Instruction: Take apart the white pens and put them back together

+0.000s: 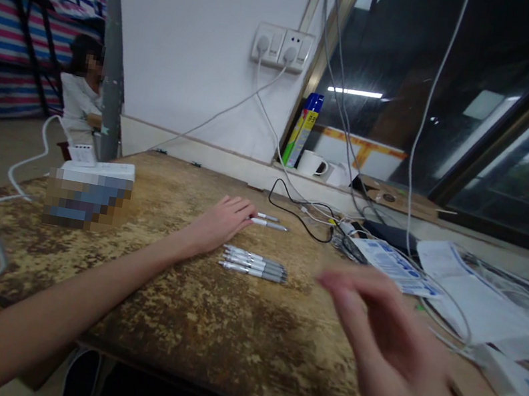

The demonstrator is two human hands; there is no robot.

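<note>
My left hand [225, 224] rests on the worn wooden table [202, 329], its fingers closed over the left ends of two white-and-grey pens. The nearer pen [270, 225] and the farther pen [269, 217] stick out to the right from under the fingertips. Just in front of that hand, several similar pens [256, 265] lie side by side in a row. Over the right part of the table, my right hand [386, 347] is raised and blurred. Thumb and forefinger meet in a pinch, and no object shows between them.
White cables, papers [476, 294] and a white box [512, 381] clutter the right side. A power strip [102, 168] stands at the left beside a pixelated item [92, 199]. A mug [311, 163] and a spray can [303, 130] are on the sill. A person [83, 86] sits far left.
</note>
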